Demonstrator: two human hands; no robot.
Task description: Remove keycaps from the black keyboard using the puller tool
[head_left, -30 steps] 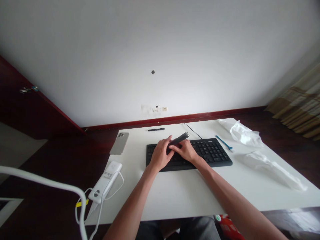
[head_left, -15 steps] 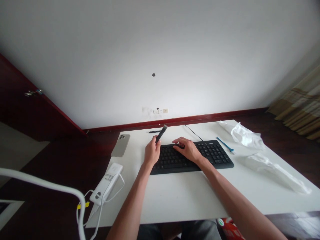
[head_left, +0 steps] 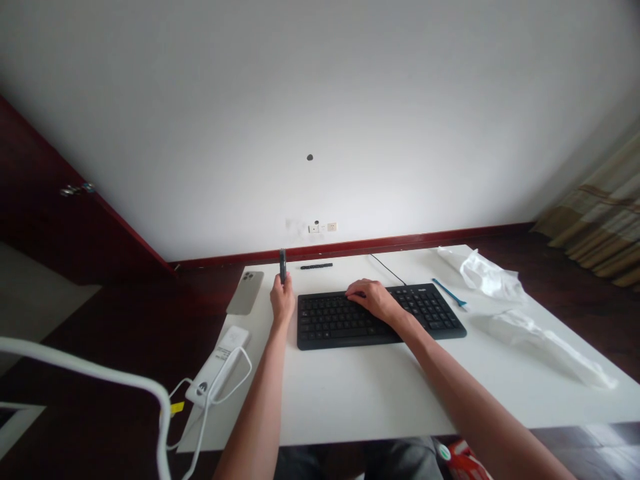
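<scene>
My left hand (head_left: 283, 301) is closed around a slim black stick-like tool (head_left: 283, 265) with a paler end, held upright beyond the keyboard's left end. The tool's exact kind is too small to tell. On the upper rows of a black keyboard (head_left: 345, 333), left of its middle, lies my right hand (head_left: 373, 298). Its fingers are bent and drawn together toward the thumb; whatever is at the fingertips is hidden. A short black strip of small blocks (head_left: 317, 267) lies behind the keyboard. Beside its right end rests a thin blue tool (head_left: 449, 293) with a pale tip.
A phone (head_left: 246, 292) lies face down at the white table's (head_left: 350, 400) left edge. Nearer me, a white power strip (head_left: 219, 365) trails looped white cables. Crumpled clear plastic wrappings (head_left: 487, 275) lie at the right. The keyboard's cable (head_left: 387, 269) runs off the back edge.
My left hand has moved left off the keyboard with the black tool, which has swung upright. My right hand has stayed on the keyboard, its fingers drawing closer together.
</scene>
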